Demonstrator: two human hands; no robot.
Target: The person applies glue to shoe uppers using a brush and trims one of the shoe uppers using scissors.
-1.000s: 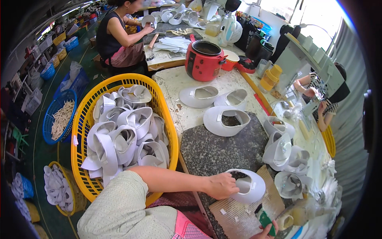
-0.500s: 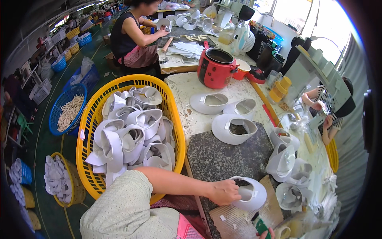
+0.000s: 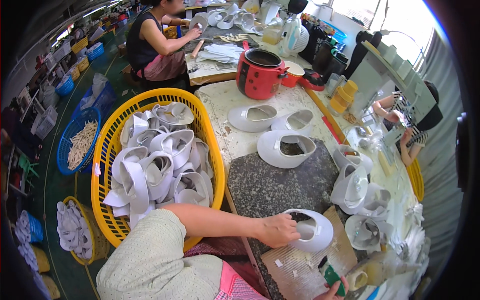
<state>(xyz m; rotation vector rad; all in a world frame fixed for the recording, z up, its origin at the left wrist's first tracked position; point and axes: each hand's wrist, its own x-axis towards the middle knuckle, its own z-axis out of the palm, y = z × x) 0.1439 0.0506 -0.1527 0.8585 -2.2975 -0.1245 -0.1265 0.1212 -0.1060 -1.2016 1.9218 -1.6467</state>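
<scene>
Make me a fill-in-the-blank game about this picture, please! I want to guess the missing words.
1. The left hand grips a white visor-shaped piece, while the right hand holds a ____ tool.
2. In the picture, the big yellow basket is on the ____ side of the table.
3. The pot standing on the table is mostly ____ outside.

Missing words: green, left, red.

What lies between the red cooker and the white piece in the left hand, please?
In the head view, three white pieces and part of the dark speckled slab lie between the cooker and the held piece.
</scene>
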